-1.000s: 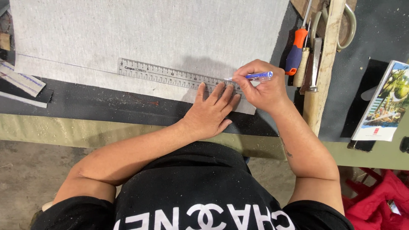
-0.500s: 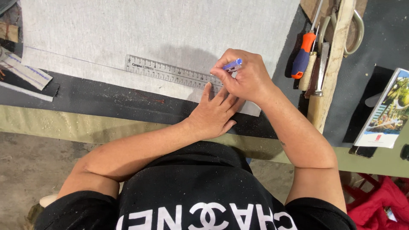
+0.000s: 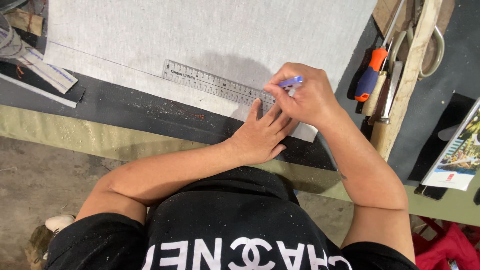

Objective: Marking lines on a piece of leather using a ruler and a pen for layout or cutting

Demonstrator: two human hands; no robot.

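- A clear plastic ruler [image 3: 220, 86] with dark markings is lying flat on a pale grey sheet [image 3: 200, 35], near the sheet's near edge.
- Its long axis is running left to right, its right end sloping slightly nearer.
- The left hand [image 3: 262, 132] is lying open, fingers spread, pressing the ruler's right end down.
- The right hand [image 3: 302, 97] is gripping a blue pen [image 3: 291, 82], its tip hidden at the ruler's edge.
- The sheet is resting on a dark counter [image 3: 150, 112] dusted with sawdust; a screwdriver [image 3: 372, 75] with an orange and blue handle, scissors [image 3: 430, 45] and a wooden strip [image 3: 407, 85] are lying to the right.
- Bare concrete floor [image 3: 40, 175] is showing nearer, on the left.
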